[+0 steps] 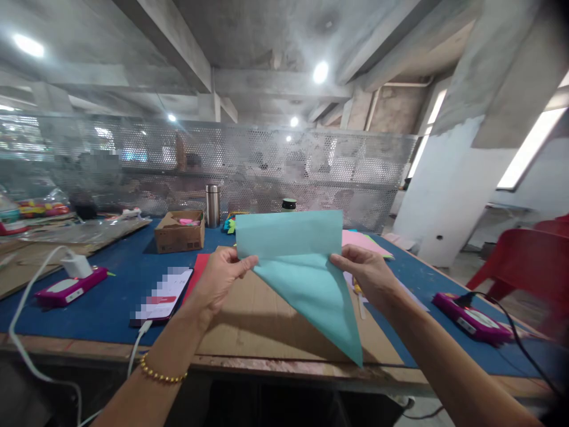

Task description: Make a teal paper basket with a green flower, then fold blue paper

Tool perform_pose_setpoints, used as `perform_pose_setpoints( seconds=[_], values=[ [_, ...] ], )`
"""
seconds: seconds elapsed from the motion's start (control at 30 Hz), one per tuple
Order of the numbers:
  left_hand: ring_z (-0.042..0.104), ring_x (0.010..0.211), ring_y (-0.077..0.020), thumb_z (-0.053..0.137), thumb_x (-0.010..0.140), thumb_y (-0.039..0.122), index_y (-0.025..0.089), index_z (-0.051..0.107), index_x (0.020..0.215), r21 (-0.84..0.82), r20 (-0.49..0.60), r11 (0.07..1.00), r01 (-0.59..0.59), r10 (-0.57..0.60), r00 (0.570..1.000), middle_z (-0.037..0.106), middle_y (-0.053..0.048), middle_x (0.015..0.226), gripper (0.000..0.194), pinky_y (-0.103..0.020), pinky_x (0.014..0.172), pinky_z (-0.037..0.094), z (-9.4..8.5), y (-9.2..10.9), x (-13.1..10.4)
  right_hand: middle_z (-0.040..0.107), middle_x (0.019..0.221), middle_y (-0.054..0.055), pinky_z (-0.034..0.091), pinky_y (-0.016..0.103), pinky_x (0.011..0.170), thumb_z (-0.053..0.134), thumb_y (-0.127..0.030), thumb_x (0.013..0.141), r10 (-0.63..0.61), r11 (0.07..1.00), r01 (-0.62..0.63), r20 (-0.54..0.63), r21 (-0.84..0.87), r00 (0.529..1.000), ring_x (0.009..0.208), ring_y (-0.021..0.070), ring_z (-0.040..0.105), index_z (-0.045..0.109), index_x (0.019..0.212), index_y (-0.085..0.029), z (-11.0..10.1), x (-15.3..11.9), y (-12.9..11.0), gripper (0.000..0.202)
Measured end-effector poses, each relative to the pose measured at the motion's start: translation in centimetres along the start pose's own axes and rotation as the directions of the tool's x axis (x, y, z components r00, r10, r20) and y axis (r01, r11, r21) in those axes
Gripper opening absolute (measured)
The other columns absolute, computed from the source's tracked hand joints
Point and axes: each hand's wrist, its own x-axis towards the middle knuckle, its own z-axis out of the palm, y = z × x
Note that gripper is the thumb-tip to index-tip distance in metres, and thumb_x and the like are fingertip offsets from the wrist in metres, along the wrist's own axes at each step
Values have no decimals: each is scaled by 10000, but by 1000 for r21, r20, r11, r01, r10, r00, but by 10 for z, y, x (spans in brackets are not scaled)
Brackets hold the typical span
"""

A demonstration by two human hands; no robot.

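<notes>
A light teal sheet of paper (306, 290) is held up in front of me, with a straight band across its top and a triangular part hanging to a point near the table's front edge. My left hand (226, 270) pinches its left side between thumb and fingers. On the opposite side, my right hand (362, 268) pinches the paper the same way. Beneath it lies a flat piece of brown cardboard (249, 326). A small tool with a yellow part (358, 290) rests by my right hand, partly hidden.
Left of the cardboard are a charging phone (164, 296), red paper (192, 277) and a purple power strip (71, 287). Behind stand a cardboard box (180, 232) and a steel flask (213, 206). Pink paper (367, 243) and another purple power strip (471, 320) lie right.
</notes>
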Motion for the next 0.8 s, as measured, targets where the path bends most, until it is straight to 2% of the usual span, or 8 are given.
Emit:
perform_pose_setpoints(
  seconds=[0.1,0.23,0.37,0.43,0.5,0.57,0.7,0.8],
  values=[
    [398,373,-37,956,541,413,136,676,649,-11,83,998,59,-57,995,578,35,525,408,-197,383,260,-5,9,6,463,477,-64,302,223,384,864,-639,589,-20,1000,20,39,3,999,410,61,365,575,579,-203,0,3,-11,524],
    [577,425,-118,962,513,355,138,725,736,-43,76,998,36,-33,997,683,-25,609,391,-228,422,385,-7,28,20,487,408,-64,336,234,376,859,-578,639,-90,996,90,7,-2,996,361,75,394,632,620,-211,2,16,-29,432],
    [629,520,-163,917,596,386,146,736,706,45,68,989,-144,141,988,692,-54,592,320,-260,509,446,-13,47,29,679,565,3,525,304,551,871,-499,665,-343,939,342,-130,-27,930,528,151,619,678,630,-222,5,28,-40,339],
    [632,607,-170,876,666,402,163,748,695,176,57,939,-295,290,955,718,-65,666,272,-275,581,474,-21,49,23,736,676,17,569,343,674,853,-438,721,-430,902,422,-147,-88,891,663,185,685,721,654,-232,6,25,-32,253],
    [654,783,-199,816,755,380,198,778,769,360,103,820,-445,439,893,750,-69,836,186,-302,714,511,-33,40,10,767,753,20,581,372,736,820,-409,777,-449,887,429,-97,-172,888,745,211,710,772,720,-246,7,13,-12,179],
    [646,928,-220,712,856,328,235,794,851,542,292,611,-577,507,811,748,-66,985,124,-345,851,511,-48,21,-10,791,808,24,593,407,770,791,-442,809,-435,875,426,12,-229,900,784,237,730,803,815,-260,8,-3,17,183],
    [599,931,-204,490,977,170,234,770,974,729,550,234,-644,361,754,678,-62,986,288,-330,829,483,-72,-27,-45,804,1021,89,588,431,885,595,-451,969,-354,838,470,379,-278,855,940,243,751,806,904,-249,11,-35,69,298],
    [571,900,-202,457,980,103,212,737,953,709,684,44,-703,198,702,664,-64,955,301,-337,840,463,-79,-46,-57,781,984,87,580,365,847,539,-345,1003,-320,743,553,526,-377,788,913,203,731,805,901,-244,12,-45,83,302]
  ],
)
